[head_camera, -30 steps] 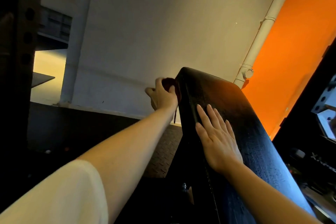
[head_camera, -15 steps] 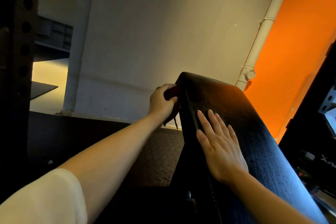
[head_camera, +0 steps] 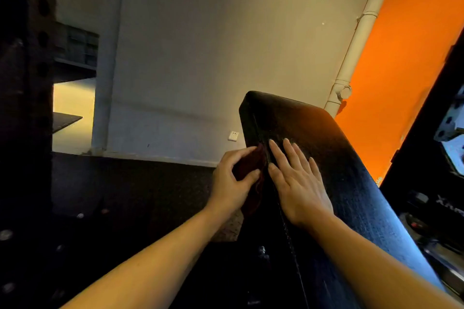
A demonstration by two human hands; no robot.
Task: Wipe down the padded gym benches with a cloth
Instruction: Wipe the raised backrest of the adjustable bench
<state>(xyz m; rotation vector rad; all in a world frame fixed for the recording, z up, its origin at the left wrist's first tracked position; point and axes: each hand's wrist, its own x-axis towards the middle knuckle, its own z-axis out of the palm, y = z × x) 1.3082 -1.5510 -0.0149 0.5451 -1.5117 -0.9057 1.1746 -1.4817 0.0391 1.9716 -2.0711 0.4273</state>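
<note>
The black textured padded gym bench (head_camera: pixel 334 158) rises inclined from the 5 o'clock corner to its top end near centre frame. The left hand (head_camera: pixel 231 183) holds a dark red cloth (head_camera: pixel 251 170) against the bench's left side face, thumb and fingers (head_camera: pixel 247 175) curled round the cloth; the cloth's lower part hangs below the hand. The right hand (head_camera: pixel 298 183) lies flat on the bench's upper face, just beside the left edge seam, its fingers (head_camera: pixel 291 152) straight and slightly apart, gripping nothing. The two hands sit close together, the seam between them. At 12 o'clock stands a pale wall (head_camera: pixel 226 45) with a small white socket plate (head_camera: pixel 233 136); at 2 o'clock, an orange wall (head_camera: pixel 401 57) and a white pipe (head_camera: pixel 361 37). A black perforated rack upright (head_camera: pixel 27 83) stands at 9 o'clock.
</note>
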